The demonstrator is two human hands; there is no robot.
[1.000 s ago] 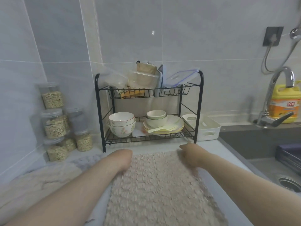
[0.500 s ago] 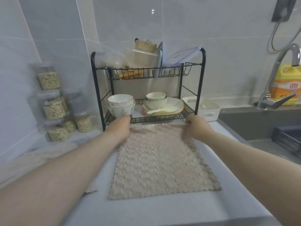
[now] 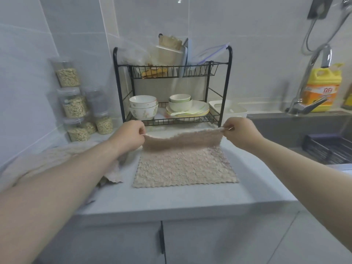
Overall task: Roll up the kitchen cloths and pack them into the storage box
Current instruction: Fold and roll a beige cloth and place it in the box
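Observation:
A beige textured kitchen cloth (image 3: 185, 168) lies flat on the grey countertop (image 3: 171, 199) in front of the dish rack. My left hand (image 3: 131, 134) pinches its far left corner and my right hand (image 3: 239, 132) pinches its far right corner. Both corners are lifted off the counter, so the far edge hangs folded back toward me. A white storage box (image 3: 238, 110) with handle slots sits behind my right hand, beside the rack. More pale cloths (image 3: 57, 159) lie in a heap at the left under my left forearm.
A black two-tier dish rack (image 3: 171, 88) holds bowls, plates and containers. Stacked jars of grain (image 3: 74, 103) stand at the back left. A sink (image 3: 314, 134) with a tap and a yellow detergent bottle (image 3: 322, 88) is on the right. Cabinet doors lie below the counter edge.
Both hands went from pressing on the cloth's far edge to pinching its far corners and lifting them, folding the edge toward me. The camera pulled back and tilted down.

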